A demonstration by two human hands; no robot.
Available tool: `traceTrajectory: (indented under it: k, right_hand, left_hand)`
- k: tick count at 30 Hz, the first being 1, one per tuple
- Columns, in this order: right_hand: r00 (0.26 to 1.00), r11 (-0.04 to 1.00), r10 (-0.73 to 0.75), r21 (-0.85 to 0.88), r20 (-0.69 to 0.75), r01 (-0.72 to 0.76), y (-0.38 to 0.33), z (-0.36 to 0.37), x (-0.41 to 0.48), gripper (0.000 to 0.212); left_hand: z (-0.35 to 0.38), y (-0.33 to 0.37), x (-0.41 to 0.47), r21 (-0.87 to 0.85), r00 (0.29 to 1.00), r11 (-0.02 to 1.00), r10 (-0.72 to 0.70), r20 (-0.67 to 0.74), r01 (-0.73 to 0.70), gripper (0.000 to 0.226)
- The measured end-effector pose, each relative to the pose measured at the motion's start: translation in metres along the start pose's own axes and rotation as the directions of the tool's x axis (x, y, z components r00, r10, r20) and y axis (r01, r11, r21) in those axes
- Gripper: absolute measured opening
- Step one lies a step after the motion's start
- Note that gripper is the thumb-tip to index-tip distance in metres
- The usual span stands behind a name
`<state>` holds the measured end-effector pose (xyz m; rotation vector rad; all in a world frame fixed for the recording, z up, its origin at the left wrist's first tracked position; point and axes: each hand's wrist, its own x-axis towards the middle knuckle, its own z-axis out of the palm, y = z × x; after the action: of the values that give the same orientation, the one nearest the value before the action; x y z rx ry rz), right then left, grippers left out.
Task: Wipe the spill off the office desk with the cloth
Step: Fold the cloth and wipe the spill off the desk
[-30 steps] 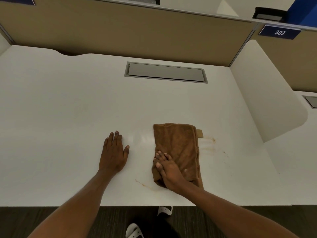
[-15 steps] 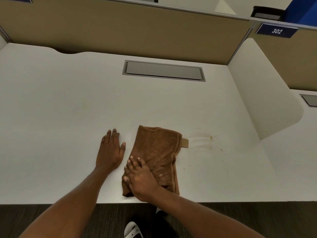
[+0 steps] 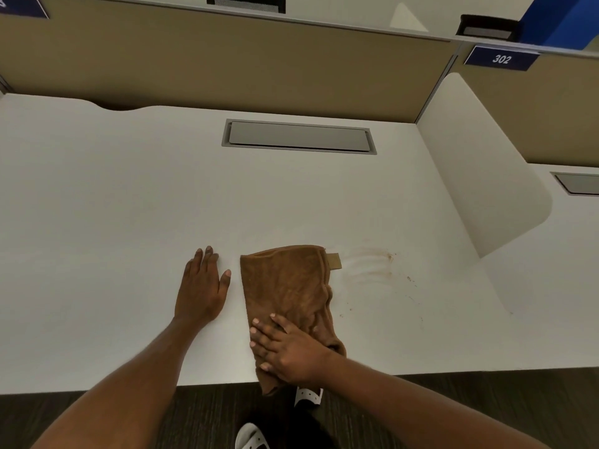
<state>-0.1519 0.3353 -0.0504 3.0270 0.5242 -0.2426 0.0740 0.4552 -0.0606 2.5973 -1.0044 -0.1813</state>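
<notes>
A brown cloth (image 3: pixel 288 283) lies flat on the white desk (image 3: pixel 129 205), its near corner hanging over the front edge. My right hand (image 3: pixel 285 348) presses down on the cloth's near end, fingers spread on it. A brownish smeared spill (image 3: pixel 372 262) with small specks streaks the desk just right of the cloth's tan tag. My left hand (image 3: pixel 202 286) rests flat and open on the desk, a short gap left of the cloth.
A grey cable hatch (image 3: pixel 298 136) is set into the desk at the back. A tan partition (image 3: pixel 227 66) stands behind and a white rounded divider (image 3: pixel 479 176) to the right. The desk's front edge runs just below my hands; a sandalled foot (image 3: pixel 252 437) is on the dark floor.
My right hand slid the cloth left across the desk, uncovering the smeared spill, then pulled it back toward the front edge. My left hand stayed flat in place.
</notes>
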Motion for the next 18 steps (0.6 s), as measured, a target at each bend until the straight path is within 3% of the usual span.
traceTrajectory:
  k: [10,15,18]
  right_hand:
    - [0.998,0.994,0.064,-0.092,-0.028,-0.066,0.026,0.005,-0.053,0.045]
    - [0.98,0.962,0.198,-0.186,-0.014,-0.197,0.038,0.003,-0.078,0.046]
    - [0.938,0.928,0.346,-0.15,0.018,-0.34,0.041,-0.005,-0.087,0.044]
  left_hand:
    - [-0.004,0.003,0.0,0.009,1.0,1.0,0.004,0.003,-0.004,0.057]
    - [-0.004,0.003,-0.002,0.017,1.0,1.0,0.01,0.0,-0.01,0.058]
    - [-0.004,0.003,-0.002,0.021,1.0,1.0,0.007,0.006,-0.007,0.056]
